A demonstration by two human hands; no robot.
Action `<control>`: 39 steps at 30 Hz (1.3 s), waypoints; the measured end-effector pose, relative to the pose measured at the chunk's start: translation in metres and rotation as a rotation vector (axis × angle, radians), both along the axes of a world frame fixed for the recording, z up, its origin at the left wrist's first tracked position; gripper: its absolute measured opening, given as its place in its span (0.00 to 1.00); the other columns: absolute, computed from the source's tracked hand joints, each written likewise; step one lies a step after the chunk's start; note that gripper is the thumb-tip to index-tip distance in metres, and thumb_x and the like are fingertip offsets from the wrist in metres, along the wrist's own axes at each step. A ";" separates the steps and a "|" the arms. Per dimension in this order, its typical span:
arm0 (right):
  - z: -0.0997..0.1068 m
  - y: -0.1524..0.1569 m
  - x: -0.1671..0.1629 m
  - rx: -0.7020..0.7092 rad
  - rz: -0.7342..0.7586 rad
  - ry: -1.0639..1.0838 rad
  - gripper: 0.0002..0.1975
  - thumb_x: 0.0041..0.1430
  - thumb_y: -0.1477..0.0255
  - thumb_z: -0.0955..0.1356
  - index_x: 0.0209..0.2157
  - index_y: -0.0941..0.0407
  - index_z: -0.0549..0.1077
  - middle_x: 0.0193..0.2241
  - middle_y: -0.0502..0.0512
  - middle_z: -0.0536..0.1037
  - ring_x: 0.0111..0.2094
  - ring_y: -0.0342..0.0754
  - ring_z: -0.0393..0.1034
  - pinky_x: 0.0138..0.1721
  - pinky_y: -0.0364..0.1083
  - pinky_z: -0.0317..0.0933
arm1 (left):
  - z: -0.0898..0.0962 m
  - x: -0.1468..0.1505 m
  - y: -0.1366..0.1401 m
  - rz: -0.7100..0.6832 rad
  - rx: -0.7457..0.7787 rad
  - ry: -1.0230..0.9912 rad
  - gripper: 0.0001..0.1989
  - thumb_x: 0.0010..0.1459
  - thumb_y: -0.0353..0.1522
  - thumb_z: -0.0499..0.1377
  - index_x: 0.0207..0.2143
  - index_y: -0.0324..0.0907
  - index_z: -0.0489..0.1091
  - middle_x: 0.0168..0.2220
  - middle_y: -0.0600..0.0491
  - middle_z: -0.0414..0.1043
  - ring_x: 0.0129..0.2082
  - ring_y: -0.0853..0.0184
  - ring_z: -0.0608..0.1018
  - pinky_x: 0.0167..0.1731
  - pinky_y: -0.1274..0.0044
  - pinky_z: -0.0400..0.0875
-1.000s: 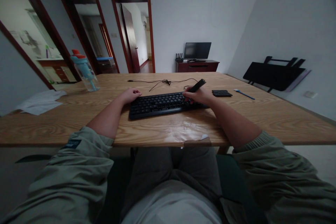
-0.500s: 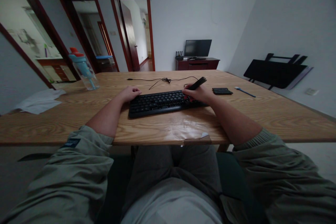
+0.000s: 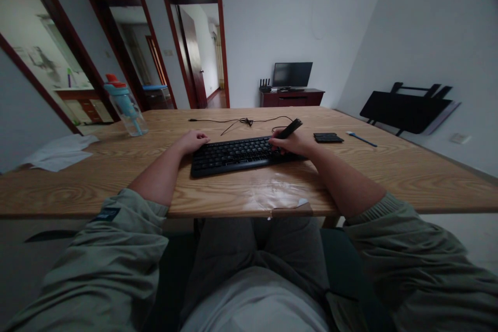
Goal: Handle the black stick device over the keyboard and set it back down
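Observation:
A black keyboard (image 3: pixel 233 154) lies at a slight slant on the wooden table. My left hand (image 3: pixel 192 141) is closed at its far left corner, fingers curled against the edge. Over the right part of the keys, my right hand (image 3: pixel 291 144) grips a thick black pen-like tool (image 3: pixel 290 128). Its handle leans up to the right, while its lower tip is hidden by my fingers. Behind the keyboard runs a thin black cable (image 3: pixel 246 121), bunched in the middle. To the right of my right hand sit a flat black case (image 3: pixel 329 137) and a small blue brush (image 3: pixel 362 139).
A clear bottle with a red-orange lid (image 3: pixel 126 106) stands at the table's left, near white paper sheets (image 3: pixel 60 151). Torn clear film (image 3: pixel 272 192) covers part of the front edge of the table (image 3: pixel 155 207). A folded black table (image 3: pixel 406 109) leans at the right wall.
The camera view has tilted slightly. My right hand and the black tool have shifted a little to the left over the keys. My left hand stays at the keyboard's corner.

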State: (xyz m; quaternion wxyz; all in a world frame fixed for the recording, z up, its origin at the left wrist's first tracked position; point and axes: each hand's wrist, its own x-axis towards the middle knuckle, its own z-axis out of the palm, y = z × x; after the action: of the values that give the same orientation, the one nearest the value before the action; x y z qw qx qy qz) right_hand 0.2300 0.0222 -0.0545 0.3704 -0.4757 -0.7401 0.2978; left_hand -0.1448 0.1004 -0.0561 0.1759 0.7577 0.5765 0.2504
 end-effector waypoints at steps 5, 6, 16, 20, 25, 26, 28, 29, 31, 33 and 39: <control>-0.001 0.004 0.005 -0.009 0.001 -0.081 0.12 0.58 0.61 0.70 0.30 0.55 0.72 0.27 0.55 0.78 0.20 0.44 0.66 0.19 0.44 0.60 | 0.000 0.001 -0.001 0.010 -0.005 0.000 0.15 0.51 0.42 0.61 0.32 0.40 0.78 0.31 0.49 0.78 0.32 0.61 0.76 0.33 0.73 0.67; -0.001 0.006 0.006 -0.010 0.008 -0.104 0.12 0.58 0.61 0.70 0.31 0.55 0.72 0.28 0.55 0.78 0.21 0.44 0.66 0.20 0.44 0.61 | 0.000 0.001 -0.001 0.012 -0.005 0.006 0.15 0.51 0.42 0.61 0.32 0.40 0.78 0.30 0.49 0.78 0.32 0.61 0.76 0.33 0.73 0.67; 0.009 0.004 0.007 0.118 -0.077 -0.362 0.11 0.56 0.61 0.70 0.35 0.54 0.75 0.28 0.53 0.77 0.29 0.48 0.70 0.32 0.46 0.63 | -0.001 0.000 0.001 -0.016 -0.004 0.016 0.17 0.51 0.44 0.60 0.33 0.40 0.78 0.32 0.50 0.79 0.34 0.60 0.77 0.34 0.73 0.68; 0.015 -0.004 -0.012 0.169 -0.132 -0.389 0.06 0.57 0.67 0.69 0.30 0.55 0.72 0.26 0.52 0.74 0.30 0.48 0.68 0.34 0.46 0.60 | 0.000 0.003 -0.002 -0.004 -0.005 0.020 0.15 0.51 0.43 0.60 0.32 0.41 0.78 0.32 0.51 0.79 0.34 0.60 0.77 0.33 0.74 0.68; 0.016 0.001 -0.021 0.175 -0.119 -0.381 0.08 0.56 0.71 0.69 0.24 0.54 0.67 0.23 0.51 0.70 0.28 0.49 0.65 0.33 0.47 0.58 | 0.008 0.007 -0.011 0.016 0.018 0.044 0.14 0.52 0.41 0.60 0.34 0.41 0.79 0.32 0.50 0.80 0.34 0.60 0.77 0.33 0.73 0.69; 0.016 0.003 -0.021 0.166 -0.111 -0.382 0.08 0.56 0.71 0.69 0.24 0.54 0.66 0.23 0.51 0.70 0.28 0.49 0.65 0.32 0.47 0.57 | 0.011 0.013 -0.014 0.014 0.054 0.049 0.15 0.53 0.40 0.59 0.35 0.40 0.79 0.32 0.50 0.80 0.34 0.60 0.77 0.34 0.73 0.69; 0.017 0.005 -0.018 0.157 -0.089 -0.385 0.08 0.55 0.71 0.69 0.25 0.54 0.66 0.22 0.50 0.69 0.28 0.49 0.65 0.31 0.47 0.56 | 0.018 0.034 -0.024 -0.017 0.172 0.063 0.17 0.55 0.40 0.58 0.39 0.39 0.80 0.34 0.48 0.80 0.34 0.61 0.77 0.34 0.73 0.69; 0.017 0.006 -0.017 0.157 -0.078 -0.388 0.08 0.55 0.71 0.69 0.25 0.54 0.67 0.22 0.50 0.69 0.27 0.48 0.64 0.31 0.47 0.56 | 0.022 0.049 -0.030 -0.068 0.232 0.072 0.18 0.56 0.40 0.57 0.41 0.39 0.80 0.36 0.48 0.80 0.34 0.61 0.77 0.35 0.74 0.68; 0.018 0.008 -0.015 0.158 -0.059 -0.403 0.07 0.55 0.71 0.69 0.26 0.54 0.68 0.22 0.49 0.69 0.26 0.47 0.63 0.30 0.46 0.55 | 0.025 0.087 -0.042 -0.243 0.255 0.140 0.18 0.56 0.40 0.58 0.42 0.40 0.80 0.37 0.48 0.80 0.34 0.62 0.77 0.35 0.74 0.67; 0.019 0.008 -0.013 0.148 -0.047 -0.414 0.06 0.55 0.70 0.69 0.26 0.54 0.69 0.22 0.49 0.68 0.26 0.46 0.62 0.29 0.45 0.54 | 0.024 0.126 -0.052 -0.406 0.174 0.226 0.19 0.55 0.44 0.59 0.42 0.42 0.80 0.32 0.49 0.80 0.30 0.63 0.76 0.31 0.74 0.65; 0.013 0.010 -0.014 0.109 -0.051 -0.260 0.10 0.53 0.64 0.70 0.24 0.55 0.71 0.22 0.49 0.71 0.28 0.46 0.64 0.31 0.45 0.57 | 0.010 0.178 -0.054 -0.371 0.185 0.297 0.15 0.52 0.43 0.61 0.35 0.44 0.80 0.29 0.49 0.79 0.29 0.62 0.75 0.27 0.73 0.62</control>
State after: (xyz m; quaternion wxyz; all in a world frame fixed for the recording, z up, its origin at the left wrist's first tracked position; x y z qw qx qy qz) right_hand 0.2158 0.0318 -0.0418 0.3041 -0.5083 -0.7846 0.1834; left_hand 0.0334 0.0464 -0.0463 0.0624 0.8919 0.4215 0.1515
